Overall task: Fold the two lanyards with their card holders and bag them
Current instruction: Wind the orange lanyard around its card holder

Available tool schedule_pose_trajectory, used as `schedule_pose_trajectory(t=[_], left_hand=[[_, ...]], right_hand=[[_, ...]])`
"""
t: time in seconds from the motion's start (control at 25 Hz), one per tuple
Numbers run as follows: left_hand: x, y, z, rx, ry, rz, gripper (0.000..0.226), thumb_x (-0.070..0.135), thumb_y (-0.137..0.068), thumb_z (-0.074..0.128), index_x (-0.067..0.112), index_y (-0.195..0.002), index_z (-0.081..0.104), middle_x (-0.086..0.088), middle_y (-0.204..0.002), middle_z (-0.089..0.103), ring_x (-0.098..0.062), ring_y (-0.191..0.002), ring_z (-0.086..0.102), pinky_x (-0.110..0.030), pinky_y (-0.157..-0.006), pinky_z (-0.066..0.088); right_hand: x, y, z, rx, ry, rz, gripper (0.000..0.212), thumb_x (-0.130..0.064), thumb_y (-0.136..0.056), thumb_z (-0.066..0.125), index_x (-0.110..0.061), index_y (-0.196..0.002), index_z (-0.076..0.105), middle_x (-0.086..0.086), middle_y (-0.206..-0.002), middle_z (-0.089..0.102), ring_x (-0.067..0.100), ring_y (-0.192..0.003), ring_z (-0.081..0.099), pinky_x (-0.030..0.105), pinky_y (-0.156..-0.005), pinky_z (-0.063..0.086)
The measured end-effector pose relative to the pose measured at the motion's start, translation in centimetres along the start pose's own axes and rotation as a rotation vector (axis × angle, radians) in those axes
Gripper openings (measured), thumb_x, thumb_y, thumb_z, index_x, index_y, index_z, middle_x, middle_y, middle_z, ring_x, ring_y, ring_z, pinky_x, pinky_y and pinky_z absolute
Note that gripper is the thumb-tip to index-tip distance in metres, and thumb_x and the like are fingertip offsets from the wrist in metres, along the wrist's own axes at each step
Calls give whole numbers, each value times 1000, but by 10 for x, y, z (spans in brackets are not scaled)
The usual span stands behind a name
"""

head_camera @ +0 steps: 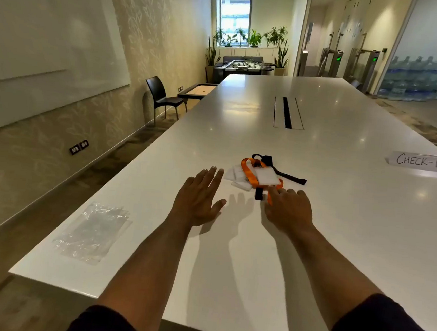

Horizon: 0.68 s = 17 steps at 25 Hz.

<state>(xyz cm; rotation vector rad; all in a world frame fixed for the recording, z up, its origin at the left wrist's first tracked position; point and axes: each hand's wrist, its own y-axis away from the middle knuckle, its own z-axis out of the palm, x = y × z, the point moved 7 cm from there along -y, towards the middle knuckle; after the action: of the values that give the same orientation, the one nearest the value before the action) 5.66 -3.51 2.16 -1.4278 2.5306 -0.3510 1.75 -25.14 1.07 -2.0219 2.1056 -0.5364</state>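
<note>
On the white tabletop point(332, 154), seen from the head camera, a small pile of things lies just past both hands. This pile is the landmark. It is a tangle, so it is hard to tell where each strap starts and ends. The orange lanyard point(246, 169) is a flat, bright ribbon looped over the top. The black lanyard point(289, 176) is a flat, dark strap; part of it hides under the pile, one end pokes out on the far right side and a short bit sticks out on the near side. A white card holder point(266, 177) is a smooth, flat rectangle on top of the pile. A second card holder point(236, 174) is partly hidden under the orange ribbon, on the left side of the pile.

The left hand point(198, 198) sits just left of the pile, fingers straight and close together, thumb out, holding nothing. I cannot tell if it touches the tabletop. The right hand point(288, 209) is at the near edge of the pile, fingers slightly bent, with fingertips on the orange ribbon.

Well to the left of the pile, near the tabletop's edge, lies a clear plastic bag point(92, 232), thin, shiny and crinkly. Far to the right of the pile is a paper sign point(422, 161) that reads "CHECK-IN"; its right end is cut off by the picture's edge.
</note>
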Motion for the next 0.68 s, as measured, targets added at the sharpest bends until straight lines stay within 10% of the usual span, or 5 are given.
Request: schedule_pose_trajectory(t=[0.36, 0.68], left_hand=[[14, -3, 13, -21, -10, 42, 80, 59, -98, 33, 19, -161, 3, -9, -168, 12, -28, -153, 18, -42, -115, 28], [58, -19, 15, -46, -9, 166, 86, 56, -95, 44, 15, -160, 6, -9, -154, 41, -28, -140, 38, -41, -109, 38]], right_hand=[[25, -3, 21, -224, -399, 323, 5, -11, -89, 58, -11, -88, 62, 9, -97, 69, 25, -78, 63, 35, -69, 54], [3, -13, 8, -111, -1182, 269, 26, -14, -91, 74, -13, -117, 75, 7, -103, 77, 18, -90, 74, 37, -92, 60]])
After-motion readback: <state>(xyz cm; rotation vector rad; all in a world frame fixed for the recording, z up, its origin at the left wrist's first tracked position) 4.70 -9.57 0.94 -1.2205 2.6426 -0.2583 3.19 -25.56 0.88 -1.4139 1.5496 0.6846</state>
